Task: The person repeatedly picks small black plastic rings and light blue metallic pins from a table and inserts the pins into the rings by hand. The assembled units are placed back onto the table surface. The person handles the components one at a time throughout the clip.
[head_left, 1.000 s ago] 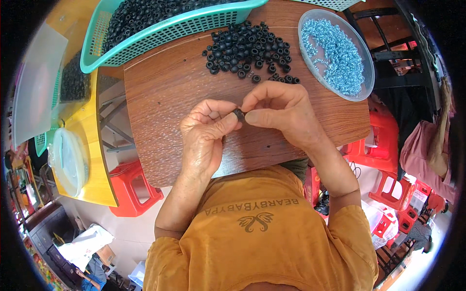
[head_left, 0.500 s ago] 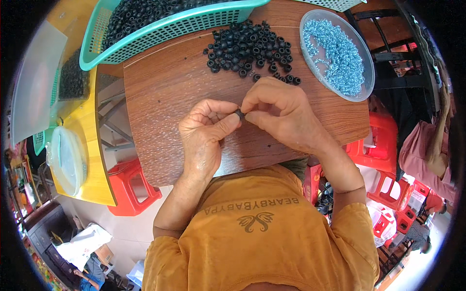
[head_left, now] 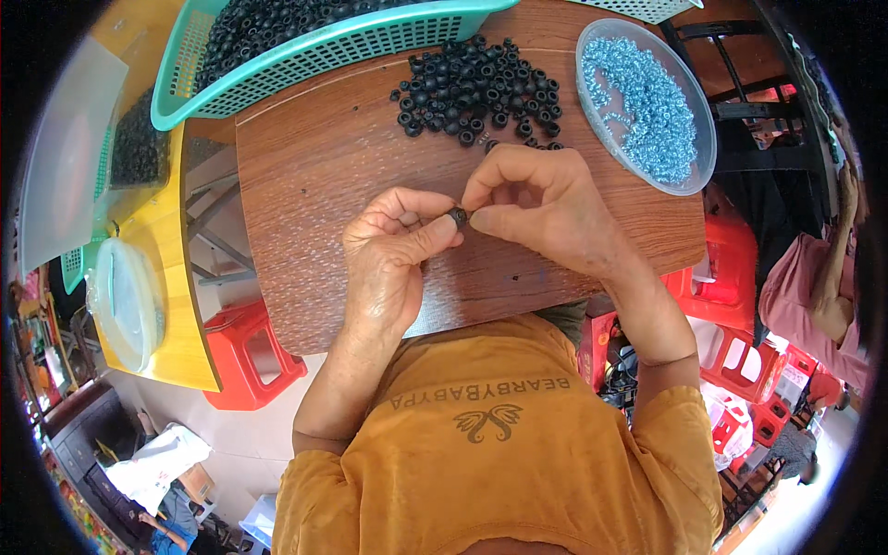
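Over the wooden table (head_left: 305, 203) my left hand (head_left: 393, 245) pinches one small black hollow round piece (head_left: 458, 216) between thumb and fingertips, its open end facing right. My right hand (head_left: 541, 203) is right beside it, thumb and forefinger pressed together at that opening. Whatever my right fingertips hold is too small to make out. Just beyond my hands lies a loose pile of similar black pieces (head_left: 481, 88). At the far right a round clear plastic tub (head_left: 700, 153) holds many tiny shiny light-blue pieces (head_left: 647, 111).
A green mesh basket (head_left: 314, 65) full of black pieces spans the far left edge. On the yellow table (head_left: 180, 305) at left stand plastic lids (head_left: 129, 305) and a container of black pieces. Red stools (head_left: 250, 356) stand beside the table. Another person sits at right.
My right fingertips have drawn slightly away to the right. The black piece in my left hand has turned, so its opening shows more clearly.
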Action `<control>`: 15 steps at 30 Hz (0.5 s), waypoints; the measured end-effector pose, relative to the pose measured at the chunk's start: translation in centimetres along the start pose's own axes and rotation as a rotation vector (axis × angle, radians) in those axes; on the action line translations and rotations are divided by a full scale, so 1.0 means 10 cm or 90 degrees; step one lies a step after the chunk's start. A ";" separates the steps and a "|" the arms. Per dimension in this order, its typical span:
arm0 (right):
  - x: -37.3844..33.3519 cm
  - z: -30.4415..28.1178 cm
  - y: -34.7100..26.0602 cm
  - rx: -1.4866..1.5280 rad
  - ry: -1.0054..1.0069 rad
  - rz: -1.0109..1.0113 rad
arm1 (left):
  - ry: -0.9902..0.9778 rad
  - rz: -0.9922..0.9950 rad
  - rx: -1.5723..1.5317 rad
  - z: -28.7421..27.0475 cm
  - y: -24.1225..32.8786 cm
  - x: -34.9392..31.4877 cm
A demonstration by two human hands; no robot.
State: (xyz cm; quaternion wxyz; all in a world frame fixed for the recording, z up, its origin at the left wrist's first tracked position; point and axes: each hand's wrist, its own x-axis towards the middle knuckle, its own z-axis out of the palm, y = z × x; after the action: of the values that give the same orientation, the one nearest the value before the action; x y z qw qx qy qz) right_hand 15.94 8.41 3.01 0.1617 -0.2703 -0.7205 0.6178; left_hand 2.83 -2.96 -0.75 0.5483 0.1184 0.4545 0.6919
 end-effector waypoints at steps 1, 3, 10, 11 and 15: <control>0.00 0.00 -0.01 -0.019 -0.003 -0.005 | 0.004 0.007 0.013 0.01 -0.01 0.00; 0.01 0.00 -0.03 -0.058 -0.010 -0.014 | 0.010 0.024 0.031 0.02 -0.01 -0.01; 0.04 0.05 0.02 -0.228 0.003 -0.153 | 0.018 0.075 0.146 0.01 -0.06 -0.03; 0.05 0.05 0.03 -0.252 0.004 -0.185 | 0.021 0.076 0.138 0.01 -0.06 -0.03; 0.04 0.08 0.00 -0.185 0.023 -0.095 | 0.030 0.062 0.089 0.01 -0.05 -0.03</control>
State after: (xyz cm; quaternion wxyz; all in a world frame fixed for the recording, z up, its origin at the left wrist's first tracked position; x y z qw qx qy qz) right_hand 15.20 7.98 2.87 0.1788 -0.2477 -0.8175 0.4883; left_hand 3.28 -3.18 -0.96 0.4937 0.1621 0.5080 0.6869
